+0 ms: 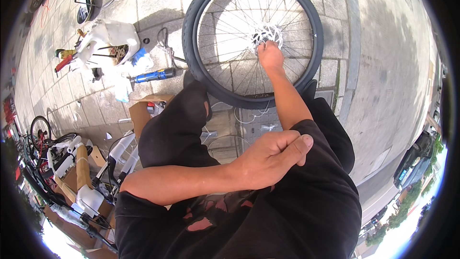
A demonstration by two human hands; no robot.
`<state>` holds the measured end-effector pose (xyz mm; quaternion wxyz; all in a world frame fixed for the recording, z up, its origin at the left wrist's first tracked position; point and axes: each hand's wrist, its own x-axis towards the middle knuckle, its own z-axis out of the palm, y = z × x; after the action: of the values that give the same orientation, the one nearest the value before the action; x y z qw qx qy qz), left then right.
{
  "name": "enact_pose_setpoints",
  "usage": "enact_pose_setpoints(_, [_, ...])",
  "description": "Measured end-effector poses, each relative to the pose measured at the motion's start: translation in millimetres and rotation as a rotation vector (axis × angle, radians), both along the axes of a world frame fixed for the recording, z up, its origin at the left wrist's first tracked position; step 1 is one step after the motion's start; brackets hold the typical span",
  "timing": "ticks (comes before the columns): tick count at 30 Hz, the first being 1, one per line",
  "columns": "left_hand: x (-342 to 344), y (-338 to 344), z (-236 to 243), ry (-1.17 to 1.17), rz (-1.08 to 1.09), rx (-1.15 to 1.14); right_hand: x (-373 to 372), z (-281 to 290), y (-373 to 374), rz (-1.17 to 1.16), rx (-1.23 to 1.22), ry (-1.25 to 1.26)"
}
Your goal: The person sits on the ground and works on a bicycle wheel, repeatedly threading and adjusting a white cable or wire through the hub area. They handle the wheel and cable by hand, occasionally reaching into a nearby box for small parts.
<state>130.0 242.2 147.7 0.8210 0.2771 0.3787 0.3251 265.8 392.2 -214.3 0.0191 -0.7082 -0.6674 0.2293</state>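
Closest to the body, the left hand (270,158) lies loosely curled across the lap on black clothing, thumb out, holding nothing; its forearm comes in from the lower left.

Farther out, the right arm runs straight ahead and slightly left to the right hand (270,56), whose fingers are closed at the hub of the bicycle wheel (253,38). Whether they pinch a small part there or only press on it cannot be told; the fingertips are hidden against the metal.

Wheel stands upright on its tyre on the stone pavement (364,43), just beyond the knees, its flat face turned toward the person. The silver brake disc (267,33) sits at the centre, directly above the right hand's fingertips and touching them. Axle therefore points roughly toward the person, along the line of the right forearm. Right hand is at the hub; left hand is well apart from it, back at the lap.

Left of the wheel, on the pavement: a blue hand pump (154,75), a white plastic piece (109,38) with tools beside it, an open cardboard box (143,110). Far lower left, white bicycle frames (91,182) in cardboard packing.
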Motion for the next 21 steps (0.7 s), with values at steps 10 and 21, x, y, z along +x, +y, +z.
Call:
enact_pose_setpoints(10, [-4.5,3.6,1.1,-0.009,-0.029,-0.164,-8.0,8.3,-1.3,-0.107,-0.017,0.073])
enact_pose_setpoints(21, [-0.5,7.1,-11.4,-0.288,0.149,-0.351,-15.6,11.3,1.9,-0.08,-0.084,-0.042])
